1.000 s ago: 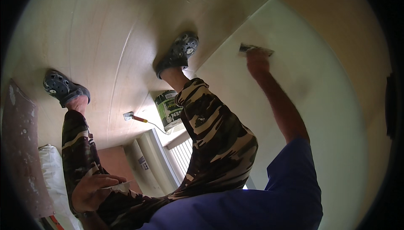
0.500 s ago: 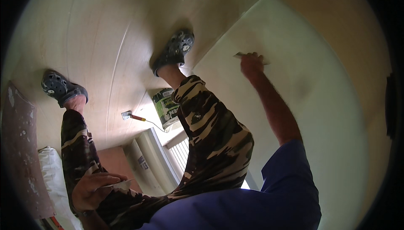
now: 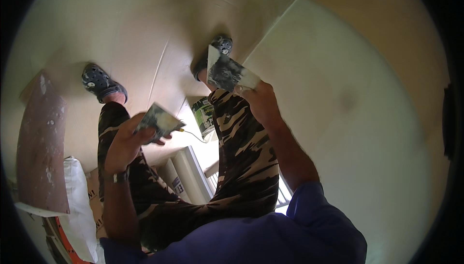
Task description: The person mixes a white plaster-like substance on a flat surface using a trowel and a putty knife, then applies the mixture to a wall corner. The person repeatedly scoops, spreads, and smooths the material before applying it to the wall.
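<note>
My left hand (image 3: 122, 152) grips a small flat filling knife (image 3: 166, 119), its grey blade smeared with pale filler, above my left thigh. Out in front of my right knee, my right hand (image 3: 265, 104) is closed on a wider filling knife (image 3: 226, 73). Dark and whitish smears cover that blade's face. The two blades are apart, each tilted. To the right rises a smooth pale wall (image 3: 348, 153), which neither hand touches.
A green and black bucket (image 3: 203, 115) stands behind my right leg. On the left are a curved brown board (image 3: 42, 153) with white specks and a white sack (image 3: 79, 208). My feet wear dark clogs (image 3: 100, 81) on the pale floor (image 3: 121, 37). Boxes lie below.
My right hand has come off the wall and moved left with its filling knife. My left hand has risen from my thigh with the other knife, toward the middle.
</note>
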Demonstrator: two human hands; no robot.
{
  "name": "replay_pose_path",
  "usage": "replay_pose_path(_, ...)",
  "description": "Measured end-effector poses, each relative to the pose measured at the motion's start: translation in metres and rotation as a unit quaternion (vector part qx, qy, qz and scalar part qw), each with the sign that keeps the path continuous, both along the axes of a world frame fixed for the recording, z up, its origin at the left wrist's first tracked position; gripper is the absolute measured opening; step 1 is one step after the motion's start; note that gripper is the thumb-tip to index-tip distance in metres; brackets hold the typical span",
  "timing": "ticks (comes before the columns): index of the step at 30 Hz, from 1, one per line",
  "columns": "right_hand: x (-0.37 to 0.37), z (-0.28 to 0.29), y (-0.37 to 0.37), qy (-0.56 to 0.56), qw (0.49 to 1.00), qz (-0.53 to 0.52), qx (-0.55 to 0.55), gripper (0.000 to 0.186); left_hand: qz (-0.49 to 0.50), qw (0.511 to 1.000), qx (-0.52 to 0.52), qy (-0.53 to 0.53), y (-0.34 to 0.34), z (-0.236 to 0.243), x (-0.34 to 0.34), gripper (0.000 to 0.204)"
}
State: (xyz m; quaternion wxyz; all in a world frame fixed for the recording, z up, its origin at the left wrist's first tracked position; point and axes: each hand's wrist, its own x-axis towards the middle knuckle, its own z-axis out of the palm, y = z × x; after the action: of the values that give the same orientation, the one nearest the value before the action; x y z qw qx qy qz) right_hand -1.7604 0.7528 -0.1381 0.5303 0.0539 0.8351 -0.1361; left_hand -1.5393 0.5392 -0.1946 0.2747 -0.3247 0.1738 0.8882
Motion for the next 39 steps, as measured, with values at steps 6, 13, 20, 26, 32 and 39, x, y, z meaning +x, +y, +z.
replay_pose_path(6, 0.026, 0.050, -0.049, 0.051, 0.941, 0.147, -0.301, 0.032, 0.134, 0.986, 0.095, 0.011, 0.015, -0.001, -0.011, 0.037)
replay_pose_path(13, 0.042, 0.031, -0.041, 0.196, 0.851, 0.386, -0.297, 0.043, 0.227, 0.962, 0.152, -0.020, 0.021, 0.005, -0.007, 0.041)
replay_pose_path(20, -0.081, 0.013, 0.067, 0.248, 0.754, 0.603, 0.080, 0.025, 0.193, 0.971, 0.133, 0.038, 0.008, 0.013, -0.003, 0.034)
replay_pose_path(26, -0.213, -0.004, 0.119, -0.015, 0.754, 0.491, 0.435, 0.032, 0.117, 0.984, 0.119, 0.054, 0.013, 0.010, -0.002, 0.032)
replay_pose_path(32, -0.245, -0.012, 0.180, -0.061, 0.741, 0.464, 0.481, 0.037, 0.091, 0.986, 0.126, 0.065, 0.018, 0.004, -0.008, 0.031)
replay_pose_path(39, -0.204, 0.011, 0.159, 0.007, 0.737, 0.486, 0.470, 0.031, 0.077, 0.988, 0.124, 0.059, 0.022, 0.002, -0.010, 0.031)
